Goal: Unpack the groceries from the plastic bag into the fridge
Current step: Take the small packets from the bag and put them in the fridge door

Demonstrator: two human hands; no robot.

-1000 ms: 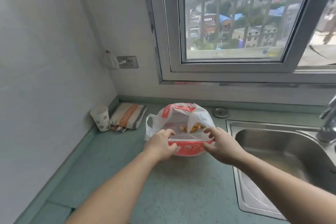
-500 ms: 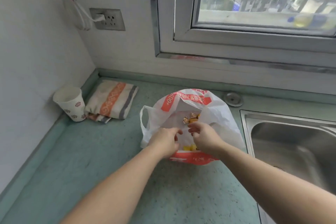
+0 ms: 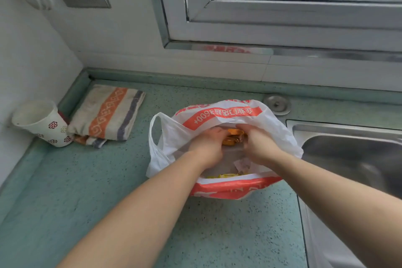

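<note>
So barely started: both hands, left hand [image 3: 207,146] and right hand [image 3: 260,148], are inside the white-and-orange plastic bag [image 3: 217,115] mid-frame, closing around orange-wrapped packets [image 3: 232,137], nothing unpacked, no fridge visible.

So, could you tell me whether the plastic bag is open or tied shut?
Open: both hands reach inside the plastic bag, and its loose handle is untied.

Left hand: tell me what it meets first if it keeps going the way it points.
The left hand, inside the white and orange plastic bag, points at the orange wrapped packets; it would probably meet those first, though depth is unclear.
</note>
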